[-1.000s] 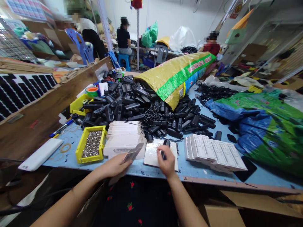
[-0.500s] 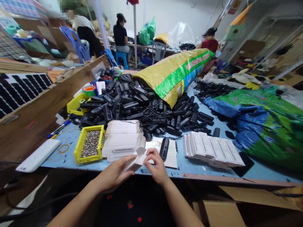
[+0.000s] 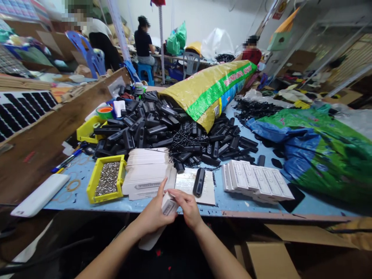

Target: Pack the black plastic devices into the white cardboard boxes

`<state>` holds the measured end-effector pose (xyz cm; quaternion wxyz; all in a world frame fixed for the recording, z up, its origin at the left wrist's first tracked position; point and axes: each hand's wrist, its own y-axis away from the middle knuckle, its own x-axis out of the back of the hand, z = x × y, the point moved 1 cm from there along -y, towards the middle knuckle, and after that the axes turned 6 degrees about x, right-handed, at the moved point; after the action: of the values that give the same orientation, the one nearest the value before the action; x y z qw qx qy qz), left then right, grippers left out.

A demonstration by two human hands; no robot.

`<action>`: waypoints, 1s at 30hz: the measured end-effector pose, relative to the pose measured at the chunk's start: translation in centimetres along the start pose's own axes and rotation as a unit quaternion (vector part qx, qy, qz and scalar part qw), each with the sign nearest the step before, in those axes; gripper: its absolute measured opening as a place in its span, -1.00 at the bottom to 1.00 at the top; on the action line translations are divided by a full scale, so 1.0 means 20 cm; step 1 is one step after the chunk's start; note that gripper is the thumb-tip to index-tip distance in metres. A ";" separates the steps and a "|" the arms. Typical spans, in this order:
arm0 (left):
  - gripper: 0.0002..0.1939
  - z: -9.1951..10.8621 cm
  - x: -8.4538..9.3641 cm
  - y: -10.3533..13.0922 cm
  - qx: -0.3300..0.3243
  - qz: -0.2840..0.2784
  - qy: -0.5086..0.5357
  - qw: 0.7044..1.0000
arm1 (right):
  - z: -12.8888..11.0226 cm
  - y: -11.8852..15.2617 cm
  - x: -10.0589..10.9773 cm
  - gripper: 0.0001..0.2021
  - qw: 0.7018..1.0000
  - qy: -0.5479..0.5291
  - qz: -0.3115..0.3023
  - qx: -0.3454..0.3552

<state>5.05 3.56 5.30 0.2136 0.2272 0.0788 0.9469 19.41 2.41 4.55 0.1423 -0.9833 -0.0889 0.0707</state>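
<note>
A person (image 3: pixel 143 43) sits on a blue stool (image 3: pixel 146 73) — a grey chair (image 3: pixel 191 62) and a green bag (image 3: pixel 176 40) nearby — before a white wall (image 3: pixel 200 15).

There's a slim lane here, bare blue tabletop (image 3: pixel 219 200) between the white board (image 3: pixel 209 186) and the stacked boxes (image 3: pixel 258 180), but the black heap (image 3: pixel 139 126) walls off its far end! Left, the yellow tray (image 3: pixel 92 180) crowds the white stack (image 3: pixel 148 174); right, the green-and-blue sack (image 3: pixel 328 151) bulks up behind the boxes.
</note>
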 end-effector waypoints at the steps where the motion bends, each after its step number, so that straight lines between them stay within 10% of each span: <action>1: 0.13 -0.01 0.00 0.00 -0.004 -0.003 -0.002 1.000 | 0.00 0.00 -0.01 -0.76 1.000 0.021 0.012 0.012; 8: 0.11 0.00 0.00 -0.01 -0.011 -0.010 -0.017 1.000 | -0.01 0.04 -0.05 -0.76 0.998 0.034 0.056 -0.017; 12: 0.09 -0.04 -0.02 -0.02 -0.039 -0.028 0.009 0.999 | 0.00 0.08 -0.04 -0.65 0.984 0.155 0.010 0.084; 16: 0.00 -0.16 0.03 -0.01 0.072 0.012 0.118 0.990 | 0.03 0.02 0.21 -0.49 0.912 0.356 -0.195 0.059; 20: -0.20 -0.22 0.17 0.01 0.167 -0.014 0.414 0.895 | 0.02 -0.08 0.55 -0.49 0.811 0.557 -0.182 0.010; 23: -0.47 -0.20 0.24 0.00 0.166 0.113 0.564 0.801 | -0.06 -0.09 0.57 -0.71 0.886 0.447 -0.115 0.039; 26: -0.63 -0.15 0.19 -0.02 0.155 0.228 0.621 0.734 | -0.13 -0.05 0.38 -0.62 0.974 0.182 0.092 0.096; 30: -0.60 -0.08 -0.01 -0.01 0.199 0.116 0.613 0.756 | -0.11 -0.01 0.09 -0.51 0.967 0.068 0.193 0.150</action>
<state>4.46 3.59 3.74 -0.0420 -0.3573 0.3523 0.8640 21.59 2.37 6.55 0.2773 -0.9518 0.1236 0.0421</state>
